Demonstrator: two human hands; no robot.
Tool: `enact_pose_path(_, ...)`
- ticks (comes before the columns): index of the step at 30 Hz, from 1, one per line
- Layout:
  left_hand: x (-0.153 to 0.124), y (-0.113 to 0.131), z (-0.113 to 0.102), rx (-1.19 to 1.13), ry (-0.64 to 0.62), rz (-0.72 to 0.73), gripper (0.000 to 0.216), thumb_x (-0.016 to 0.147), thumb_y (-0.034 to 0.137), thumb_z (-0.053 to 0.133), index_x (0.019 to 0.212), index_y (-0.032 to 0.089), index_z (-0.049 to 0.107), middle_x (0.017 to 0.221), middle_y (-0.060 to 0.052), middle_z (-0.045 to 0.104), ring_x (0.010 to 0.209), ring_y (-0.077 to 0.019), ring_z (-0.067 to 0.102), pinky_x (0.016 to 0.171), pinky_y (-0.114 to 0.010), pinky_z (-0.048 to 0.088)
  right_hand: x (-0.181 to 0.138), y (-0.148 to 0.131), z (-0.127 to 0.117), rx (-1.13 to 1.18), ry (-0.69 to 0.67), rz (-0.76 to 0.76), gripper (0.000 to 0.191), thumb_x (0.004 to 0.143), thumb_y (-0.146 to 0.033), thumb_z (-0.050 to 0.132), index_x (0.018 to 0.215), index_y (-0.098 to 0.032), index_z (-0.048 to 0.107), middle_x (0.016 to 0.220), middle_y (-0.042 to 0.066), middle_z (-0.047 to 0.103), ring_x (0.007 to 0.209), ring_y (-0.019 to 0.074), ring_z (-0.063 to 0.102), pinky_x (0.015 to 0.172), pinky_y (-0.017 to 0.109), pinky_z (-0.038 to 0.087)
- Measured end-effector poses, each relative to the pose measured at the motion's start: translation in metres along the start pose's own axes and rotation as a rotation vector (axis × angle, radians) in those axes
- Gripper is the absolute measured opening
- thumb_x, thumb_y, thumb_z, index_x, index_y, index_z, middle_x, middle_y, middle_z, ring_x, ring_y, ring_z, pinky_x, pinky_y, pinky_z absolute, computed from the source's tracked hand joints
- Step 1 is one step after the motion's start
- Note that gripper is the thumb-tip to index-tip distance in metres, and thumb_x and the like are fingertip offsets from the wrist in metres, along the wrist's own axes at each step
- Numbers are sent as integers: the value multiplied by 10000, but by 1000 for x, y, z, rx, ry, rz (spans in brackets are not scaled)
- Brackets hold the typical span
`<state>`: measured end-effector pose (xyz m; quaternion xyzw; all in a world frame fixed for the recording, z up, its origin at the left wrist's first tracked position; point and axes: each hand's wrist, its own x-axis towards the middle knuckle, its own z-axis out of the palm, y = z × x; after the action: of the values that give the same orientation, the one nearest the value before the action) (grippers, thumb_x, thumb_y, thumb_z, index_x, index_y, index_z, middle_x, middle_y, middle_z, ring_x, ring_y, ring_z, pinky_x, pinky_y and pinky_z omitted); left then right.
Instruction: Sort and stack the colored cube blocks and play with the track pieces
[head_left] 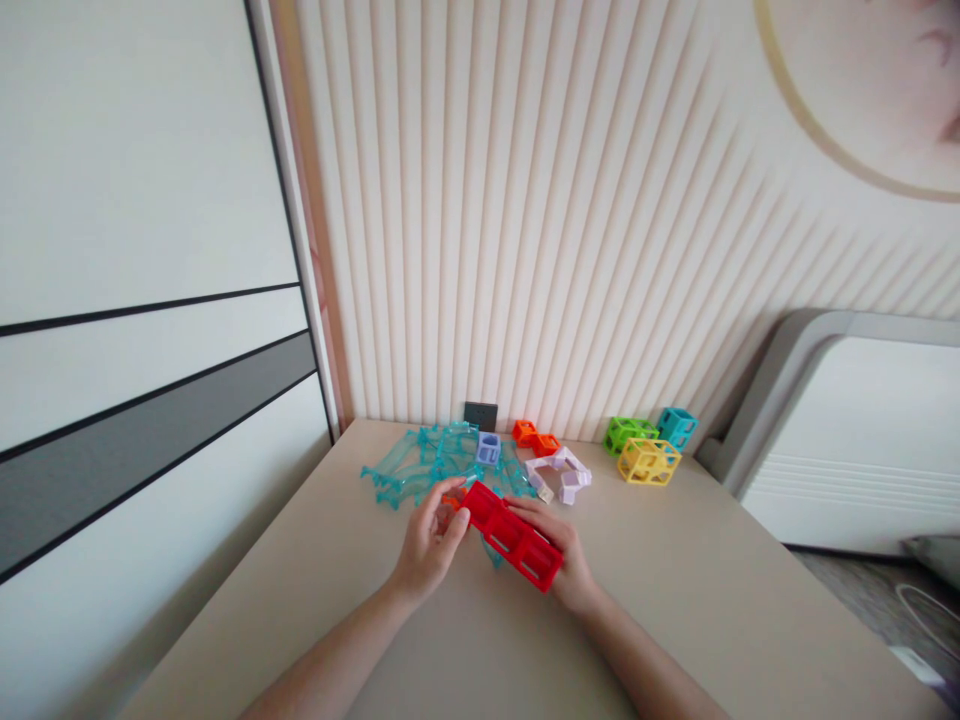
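A long red openwork block bar (pixel 514 535) is held at a slant above the table. My right hand (pixel 559 545) is closed around its right side, with the fingers along the back edge. My left hand (pixel 429 545) is at the bar's upper left end, thumb and index finger closed on a small orange block (pixel 452 499) beside the red end. Most of the orange block is hidden by the fingers, and I cannot tell whether it is joined to the bar. Behind my hands lies a spread of translucent teal track pieces (pixel 409 465).
A periwinkle cube (pixel 488 448) rests among the teal pieces. Orange blocks (pixel 536 438) and pale lilac pieces (pixel 564 470) lie to its right. Green (pixel 628 433), yellow (pixel 649 462) and blue (pixel 677 427) frame blocks stand further right on the table (pixel 675 590), near the ribbed wall (pixel 480 200).
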<state>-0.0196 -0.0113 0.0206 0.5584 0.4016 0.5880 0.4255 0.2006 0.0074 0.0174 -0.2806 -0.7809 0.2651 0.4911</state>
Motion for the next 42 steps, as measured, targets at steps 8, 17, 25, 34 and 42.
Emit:
enact_pose_path(8, -2, 2, 3, -201, -242, -207, 861, 825, 480, 707, 1535, 273, 266, 865, -5, 649, 418, -56, 548, 396, -182, 403, 1, -4, 0, 60, -74, 30, 360, 859, -359, 732, 1203, -254, 713, 1212, 143, 719, 1105, 288, 693, 938, 424, 560)
enact_pose_path(17, -1, -4, -5, -220, -391, -188, 894, 874, 464, 679, 1575, 303, 148, 915, -31, 658, 491, -112, 666, 438, -181, 435, -1, 3, -4, 255, -123, 223, 361, 827, -397, 765, 1167, -277, 736, 1267, 129, 696, 1131, 300, 681, 956, 452, 554)
enact_pose_path(25, -6, -2, -3, -219, -478, -186, 923, 907, 478, 635, 1577, 331, 17, 940, -48, 679, 539, -128, 693, 471, -187, 469, -1, 4, -9, 140, -174, 100, 392, 851, -410, 734, 1210, -254, 714, 1253, 149, 702, 1129, 304, 687, 942, 452, 567)
enact_pose_path(34, -7, -10, -1, -165, -373, -179, 834, 873, 501, 678, 1537, 263, 233, 847, -30, 670, 494, -118, 663, 473, -204, 506, -2, 1, -8, -38, -177, -64, 426, 876, -400, 706, 1275, -255, 672, 1250, 152, 703, 1168, 306, 666, 943, 457, 569)
enact_pose_path(42, -11, -23, -2, -136, -399, -90, 756, 896, 515, 644, 1523, 292, 285, 922, -54, 669, 508, -121, 684, 467, -202, 523, -1, 0, -11, 25, -200, -31, 427, 860, -385, 724, 1266, -259, 682, 1249, 135, 706, 1174, 299, 664, 956, 456, 565)
